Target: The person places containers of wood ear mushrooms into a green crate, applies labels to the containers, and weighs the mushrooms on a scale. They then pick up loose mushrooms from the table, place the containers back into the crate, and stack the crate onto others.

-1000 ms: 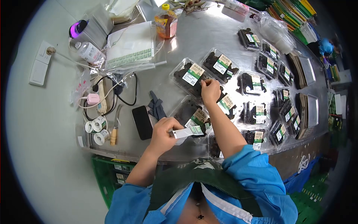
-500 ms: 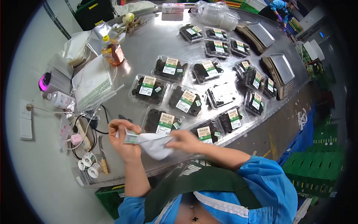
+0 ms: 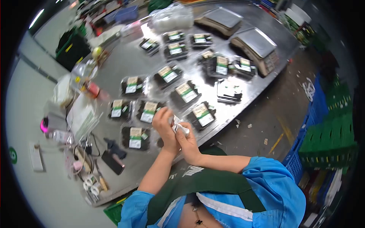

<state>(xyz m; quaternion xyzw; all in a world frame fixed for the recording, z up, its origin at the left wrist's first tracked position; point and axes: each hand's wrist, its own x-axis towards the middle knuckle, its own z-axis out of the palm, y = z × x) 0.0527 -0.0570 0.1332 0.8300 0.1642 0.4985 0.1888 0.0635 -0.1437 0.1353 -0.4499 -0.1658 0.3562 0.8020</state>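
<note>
My left hand (image 3: pixel 164 125) and my right hand (image 3: pixel 185 140) meet in front of my chest, both gripping a crumpled white strip of label backing (image 3: pixel 178 126). They hover over the near edge of the steel table (image 3: pixel 125 60). Just beyond them lie clear plastic boxes of dark produce, each with a green and white label; the nearest are one (image 3: pixel 200 114) to the right and one (image 3: pixel 149 110) to the left. One box (image 3: pixel 229 90) further right shows no label.
Two scales (image 3: pixel 254 43) stand at the far right of the table. A phone (image 3: pixel 112 161), label rolls (image 3: pixel 91 181), cables and a bottle (image 3: pixel 61 136) lie at the left. Green and blue crates (image 3: pixel 327 136) stack on the floor at right.
The two hands have come together and bunched the white strip, which was stretched between them. The view has swung right and pulled away from the table.
</note>
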